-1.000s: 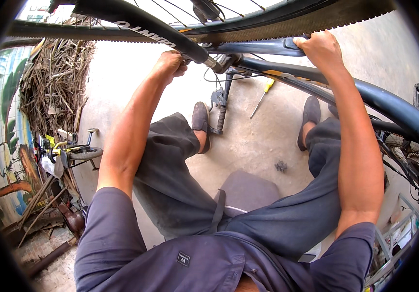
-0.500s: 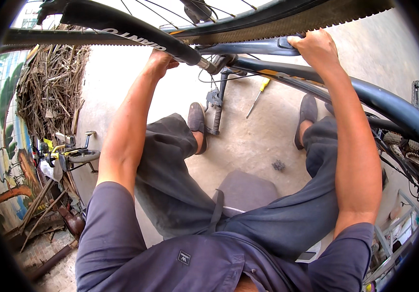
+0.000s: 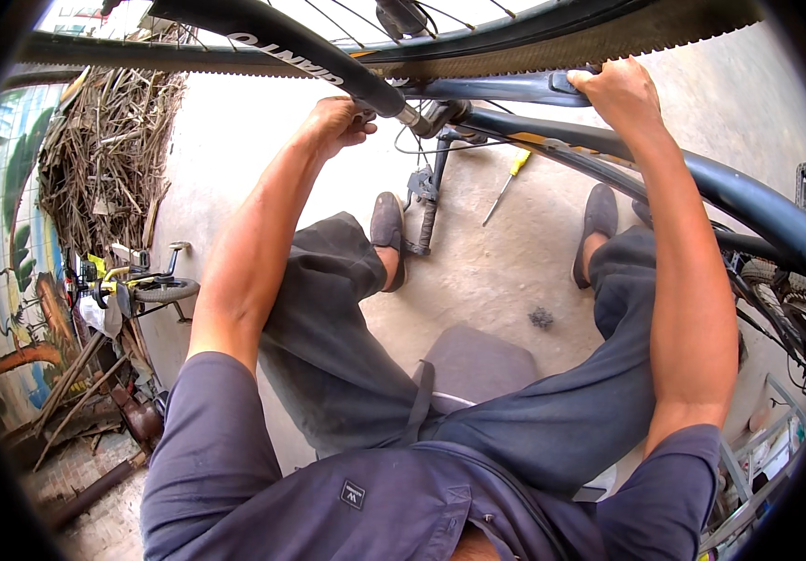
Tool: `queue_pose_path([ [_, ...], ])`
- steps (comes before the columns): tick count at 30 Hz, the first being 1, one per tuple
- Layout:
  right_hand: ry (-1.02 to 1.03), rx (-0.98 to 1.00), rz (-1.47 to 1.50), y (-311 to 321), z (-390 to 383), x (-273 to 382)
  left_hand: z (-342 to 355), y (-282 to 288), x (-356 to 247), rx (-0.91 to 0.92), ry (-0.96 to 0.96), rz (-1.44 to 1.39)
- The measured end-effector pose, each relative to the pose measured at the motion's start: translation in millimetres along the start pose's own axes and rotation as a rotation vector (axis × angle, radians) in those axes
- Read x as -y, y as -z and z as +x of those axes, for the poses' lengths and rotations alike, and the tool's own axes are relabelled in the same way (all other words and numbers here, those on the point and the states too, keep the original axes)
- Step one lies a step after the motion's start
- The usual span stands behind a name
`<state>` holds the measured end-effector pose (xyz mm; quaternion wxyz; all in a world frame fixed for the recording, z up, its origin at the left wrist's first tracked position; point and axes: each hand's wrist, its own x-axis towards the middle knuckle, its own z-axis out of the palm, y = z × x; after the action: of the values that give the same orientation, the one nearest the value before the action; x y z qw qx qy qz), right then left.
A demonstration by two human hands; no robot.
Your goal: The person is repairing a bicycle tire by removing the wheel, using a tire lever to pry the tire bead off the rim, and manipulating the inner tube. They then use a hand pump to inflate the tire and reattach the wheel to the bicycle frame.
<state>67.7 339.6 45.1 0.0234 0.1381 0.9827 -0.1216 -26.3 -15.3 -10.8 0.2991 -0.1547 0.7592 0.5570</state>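
An upside-down bicycle fills the top, with its black front fork point(image 3: 314, 65), knobbly tyre point(image 3: 515, 51) and dark blue frame tubes point(image 3: 740, 192). My left hand point(image 3: 337, 122) is closed just below the fork, left of the silver stanchion; what its curled fingers hold is hidden. My right hand point(image 3: 618, 93) grips a blue tube point(image 3: 487, 89) under the tyre, thumb on top. The handlebar end point(image 3: 426, 224) with a brake lever rests low between my feet. A yellow-handled screwdriver point(image 3: 515, 168) lies on the concrete right of it.
I sit on a grey seat point(image 3: 478, 360). A pile of sticks point(image 3: 99, 164) and a small yellow bicycle point(image 3: 136, 290) stand at the left by a painted wall point(image 3: 14, 215). At the right are bicycle parts point(image 3: 782, 299) and a metal rack point(image 3: 758, 458).
The fork, wheel and both hands moved slightly left, then back right. More of my left hand's curled fingers now shows below the fork.
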Motion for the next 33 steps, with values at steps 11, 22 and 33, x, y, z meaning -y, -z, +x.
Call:
queue_pose_path([
  [11, -0.098, 0.006, 0.095, 10, -7, 6, 23, 11, -3, -0.054, -0.158, 0.098],
  [22, 0.011, -0.008, 0.027, -5, 3, -6, 36, 14, -6, 0.013, -0.330, 0.110],
  [33, -0.084, -0.015, 0.082, 9, -7, 6, 7, 2, 3, -0.057, -0.012, 0.046],
])
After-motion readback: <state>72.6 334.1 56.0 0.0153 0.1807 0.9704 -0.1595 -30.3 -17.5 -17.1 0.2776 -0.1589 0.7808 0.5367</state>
